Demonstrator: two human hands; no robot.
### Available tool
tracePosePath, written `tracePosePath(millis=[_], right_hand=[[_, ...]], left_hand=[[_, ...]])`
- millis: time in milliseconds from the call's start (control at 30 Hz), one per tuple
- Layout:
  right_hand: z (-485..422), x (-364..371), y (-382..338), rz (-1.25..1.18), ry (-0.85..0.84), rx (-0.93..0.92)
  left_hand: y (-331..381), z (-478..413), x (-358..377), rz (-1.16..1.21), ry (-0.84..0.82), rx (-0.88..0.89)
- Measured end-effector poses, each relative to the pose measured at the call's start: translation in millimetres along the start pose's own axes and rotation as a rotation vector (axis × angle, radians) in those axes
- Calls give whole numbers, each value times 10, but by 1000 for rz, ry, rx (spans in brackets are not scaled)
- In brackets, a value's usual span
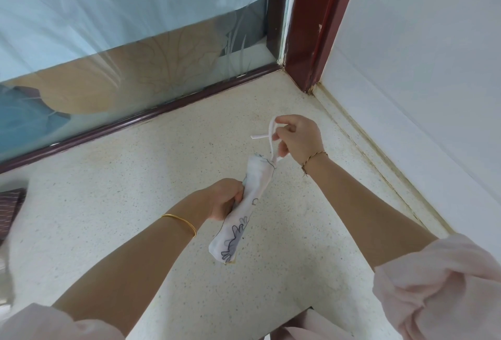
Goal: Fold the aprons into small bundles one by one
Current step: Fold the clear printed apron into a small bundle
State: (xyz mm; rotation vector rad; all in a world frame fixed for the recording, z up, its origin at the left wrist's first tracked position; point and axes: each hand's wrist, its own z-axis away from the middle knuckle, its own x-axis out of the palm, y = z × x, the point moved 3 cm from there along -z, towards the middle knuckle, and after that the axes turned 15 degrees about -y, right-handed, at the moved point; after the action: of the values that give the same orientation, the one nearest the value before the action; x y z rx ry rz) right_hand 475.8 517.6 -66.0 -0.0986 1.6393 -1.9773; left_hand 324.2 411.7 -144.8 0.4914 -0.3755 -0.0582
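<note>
Far left edge: striped dark cloth (10, 204) on the speckled bench (122, 177). Middle: left hand (226, 200) curled round a rolled white apron (238, 234), held tilted over the bench. To the right: right hand (296, 136) pinching the white strap (267, 135) looped from the roll's upper end.

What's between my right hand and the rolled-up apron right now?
In the head view, only the white strap spans that gap, running from the top of the rolled apron, gripped by the left hand, to the right hand pinching it.
</note>
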Motion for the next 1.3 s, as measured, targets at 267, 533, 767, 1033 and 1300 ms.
tracePosePath(millis=[267,533,767,1033,1300], right_hand=[[61,101,163,110,-251,-6],[186,112,291,117,-259,-53],[217,36,361,390,-298,17],[203,-73,616,388,-102,337],[270,-54,851,-264,-185,564]], left_hand=[[15,27,62,115,-38,46],[63,43,211,237,-117,88],[88,71,228,289,-136,146],[133,146,273,281,-176,211],[177,136,278,352,-149,292]])
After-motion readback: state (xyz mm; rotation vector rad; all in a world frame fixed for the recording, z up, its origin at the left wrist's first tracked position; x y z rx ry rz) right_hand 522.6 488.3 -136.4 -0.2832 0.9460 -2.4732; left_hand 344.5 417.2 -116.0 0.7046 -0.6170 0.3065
